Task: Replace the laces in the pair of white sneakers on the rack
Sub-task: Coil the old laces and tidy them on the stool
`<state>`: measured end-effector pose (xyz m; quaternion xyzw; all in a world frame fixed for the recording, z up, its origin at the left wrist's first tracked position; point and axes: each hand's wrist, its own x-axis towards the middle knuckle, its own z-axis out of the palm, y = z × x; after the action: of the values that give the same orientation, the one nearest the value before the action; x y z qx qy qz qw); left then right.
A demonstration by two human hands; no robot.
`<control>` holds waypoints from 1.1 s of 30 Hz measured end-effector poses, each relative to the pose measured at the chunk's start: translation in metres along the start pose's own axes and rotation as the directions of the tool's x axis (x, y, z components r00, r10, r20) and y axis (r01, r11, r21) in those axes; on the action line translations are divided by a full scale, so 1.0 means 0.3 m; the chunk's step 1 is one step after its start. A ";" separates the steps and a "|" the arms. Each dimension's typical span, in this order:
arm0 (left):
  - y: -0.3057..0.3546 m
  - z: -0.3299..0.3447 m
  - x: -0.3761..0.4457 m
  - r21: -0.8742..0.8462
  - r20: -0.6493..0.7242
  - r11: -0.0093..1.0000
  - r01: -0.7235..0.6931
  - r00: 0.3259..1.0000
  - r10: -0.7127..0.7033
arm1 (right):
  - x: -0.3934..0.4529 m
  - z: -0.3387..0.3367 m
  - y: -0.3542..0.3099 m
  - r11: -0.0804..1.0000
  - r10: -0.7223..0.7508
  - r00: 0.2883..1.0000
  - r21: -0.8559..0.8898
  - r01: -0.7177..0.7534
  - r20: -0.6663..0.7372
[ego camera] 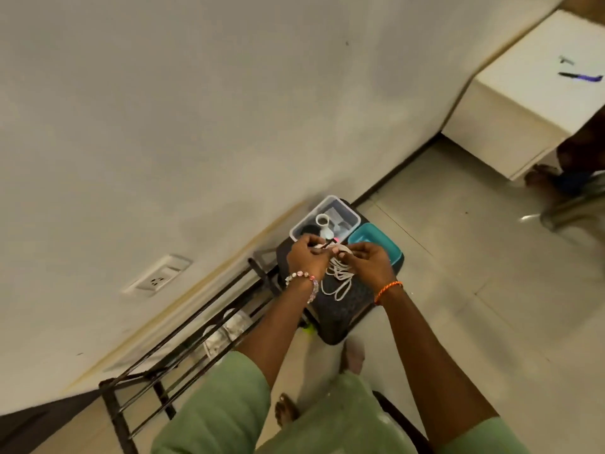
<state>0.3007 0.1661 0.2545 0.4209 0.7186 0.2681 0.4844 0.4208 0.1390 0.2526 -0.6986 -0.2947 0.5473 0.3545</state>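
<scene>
Overhead, both hands meet above a dark stool (343, 309). The left hand (306, 255) is curled, pinching one end of the white laces (339, 276); the right hand (370, 258) is curled too, gripping the bundle from the other side. Loops of lace hang down between the wrists and lie on the stool's seat, well inside its edges. At the stool's far edge sits a clear plastic box (348, 213) holding small items, and just beside it, at the right corner, a teal lid (376, 242) overhangs the rim. Left of the stool a black metal shoe rack (183, 352) stands along the wall, its end bars nearly touching the stool. A white sneaker (222, 332) shows through the bars on a lower shelf; a second one cannot be made out. Open tiled floor (458, 290) spreads to the right, up to a white cabinet (510, 119) in the corner.
</scene>
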 end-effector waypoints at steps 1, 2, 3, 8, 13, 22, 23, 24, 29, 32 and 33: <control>0.004 0.058 0.021 0.008 0.019 1.000 -0.004 1.000 0.004 | 0.037 -0.037 0.018 1.000 0.005 0.999 0.013 -0.004 -0.036; 0.007 0.109 0.041 0.022 0.041 0.999 -0.024 0.999 0.023 | 0.071 -0.068 0.035 1.000 0.001 0.998 0.003 0.000 -0.068; 0.010 0.175 0.072 0.034 0.075 0.999 -0.024 0.997 0.021 | 0.126 -0.104 0.062 1.000 0.007 0.995 -0.026 -0.009 -0.103; -0.040 0.407 0.217 0.171 0.104 0.985 -0.034 0.994 0.016 | 0.368 -0.185 0.199 0.949 -0.031 0.963 -0.309 -0.056 -0.269; -0.138 0.503 0.346 0.436 0.008 0.898 -0.061 0.998 0.064 | 0.521 -0.156 0.281 0.774 -0.108 0.967 -0.630 -0.064 -0.231; -0.262 0.537 0.365 0.489 -0.046 0.856 -0.166 0.975 0.215 | 0.691 -0.092 0.369 0.589 -0.157 0.950 -0.797 -0.130 -0.271; -0.284 0.531 0.364 0.457 -0.056 0.875 -0.161 0.976 0.209 | 0.700 -0.076 0.373 0.568 -0.142 0.953 -0.810 -0.145 -0.269; -0.293 0.528 0.356 0.430 -0.065 0.886 -0.174 0.973 0.223 | 0.703 -0.073 0.372 0.557 -0.141 0.950 -0.816 -0.156 -0.277; -0.333 0.471 0.297 0.378 -0.119 0.904 -0.199 0.958 0.261 | 0.665 -0.058 0.360 0.520 -0.181 0.951 -0.845 -0.122 -0.249; -0.383 0.435 0.250 0.413 -0.112 0.892 -0.186 0.961 0.252 | 0.587 -0.050 0.352 0.632 -0.377 0.869 -0.775 -0.012 -0.321; -0.404 0.424 0.238 0.432 -0.104 0.885 -0.173 0.965 0.240 | 0.557 -0.053 0.355 0.658 -0.462 0.812 -0.752 0.043 -0.358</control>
<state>0.3634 0.1640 0.0757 0.5672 0.7456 0.1895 0.2940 0.4768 0.2086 0.0752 -0.8498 -0.4737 0.1213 0.1967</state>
